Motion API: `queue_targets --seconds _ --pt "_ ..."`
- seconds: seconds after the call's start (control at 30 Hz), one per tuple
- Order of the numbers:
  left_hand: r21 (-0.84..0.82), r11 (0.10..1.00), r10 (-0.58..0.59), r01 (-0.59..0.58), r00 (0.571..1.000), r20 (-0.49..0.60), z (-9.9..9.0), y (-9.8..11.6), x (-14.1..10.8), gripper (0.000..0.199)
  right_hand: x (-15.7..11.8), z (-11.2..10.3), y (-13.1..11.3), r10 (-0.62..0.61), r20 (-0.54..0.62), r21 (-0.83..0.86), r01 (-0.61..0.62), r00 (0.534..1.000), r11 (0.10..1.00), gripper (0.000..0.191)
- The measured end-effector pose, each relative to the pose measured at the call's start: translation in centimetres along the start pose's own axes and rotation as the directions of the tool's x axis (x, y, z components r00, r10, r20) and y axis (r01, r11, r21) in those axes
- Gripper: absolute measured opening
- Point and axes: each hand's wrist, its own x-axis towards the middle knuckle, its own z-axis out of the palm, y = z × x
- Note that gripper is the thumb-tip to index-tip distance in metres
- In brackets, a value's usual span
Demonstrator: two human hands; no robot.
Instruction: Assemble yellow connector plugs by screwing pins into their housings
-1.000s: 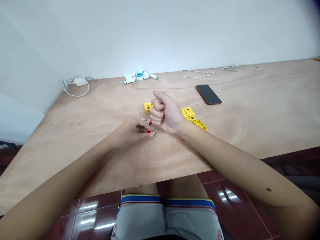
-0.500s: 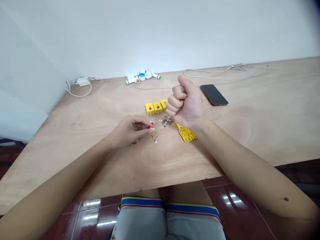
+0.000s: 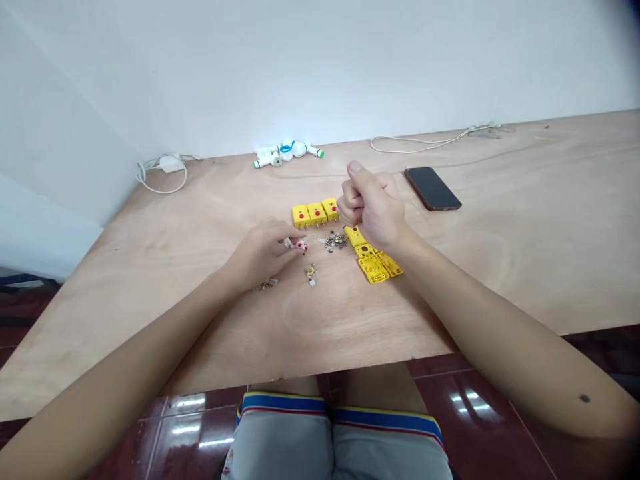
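My left hand point(image 3: 265, 250) has its thumb and fingertips closed around small red and white plastic parts point(image 3: 301, 247), just above or on the table. Curled into a fist with the thumb on top, my right hand point(image 3: 377, 203) is raised over the table; whatever may be inside it is hidden. Behind it stands a row of three yellow plugs point(image 3: 317, 214) with red dots and metal pins. Yellow shell halves point(image 3: 373, 269) lie below the fist, partly covered by my wrist. Between the hands is a pile of small metal screws and parts point(image 3: 334, 241). Small brass pieces point(image 3: 311, 271) lie nearer me.
More brass and clear pieces point(image 3: 267, 285) lie under my left wrist. A phone point(image 3: 433, 189) rests to the right. White cables point(image 3: 170, 163) lie at the back left, another white cord point(image 3: 425, 144) at the back right. A white and blue jointed object point(image 3: 286, 153) sits by the wall.
My left hand has moved slightly away from me with the red and white parts. My right fist has turned and dropped a little, uncovering more of the third plug and the yellow shells.
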Motion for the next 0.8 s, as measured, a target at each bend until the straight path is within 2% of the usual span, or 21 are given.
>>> queue_targets --seconds 0.13,0.33,0.47,0.53,0.6,0.67,0.73,0.8 --pt "-0.046 0.997 -0.064 0.064 0.998 0.002 -0.3 0.3 0.1 0.010 -0.1 -0.1 0.0 0.011 0.006 -0.037 -0.011 1.000 0.999 0.081" --pt "-0.056 0.998 -0.047 0.041 0.993 -0.107 -0.5 -0.1 -0.1 0.014 0.1 -0.2 0.2 0.009 -0.010 -0.088 -0.010 1.000 0.996 0.082" --pt "-0.011 1.000 -0.022 0.022 0.999 -0.038 -0.2 -0.5 -0.2 0.011 -0.1 -0.4 0.6 -0.065 0.022 -0.147 0.067 0.998 0.987 0.081" --pt "0.010 1.000 -0.013 0.013 1.000 0.012 -0.1 -0.6 -0.1 0.011 -0.4 -0.4 0.7 -0.101 0.065 -0.229 0.113 0.993 0.967 0.080" --pt "0.018 1.000 -0.004 0.004 1.000 0.021 -0.1 -0.5 -0.1 0.014 -0.9 -0.4 0.5 -0.106 0.108 -0.370 0.138 0.989 0.919 0.078" --pt "0.001 1.000 0.026 -0.026 1.000 0.014 -0.5 -0.3 0.0 0.015 -1.2 -0.4 0.0 -0.079 0.158 -0.530 0.152 0.984 0.834 0.077" --pt "-0.032 0.995 0.096 -0.095 0.995 0.038 -1.1 -0.1 -0.1 0.013 -1.5 -0.5 -0.7 -0.011 0.241 -0.661 0.172 0.970 0.730 0.074" --pt "-0.062 0.983 0.178 -0.172 0.979 0.096 -1.8 -0.1 -0.3 0.010 -1.6 -0.7 -1.3 0.105 0.355 -0.745 0.214 0.929 0.632 0.067"
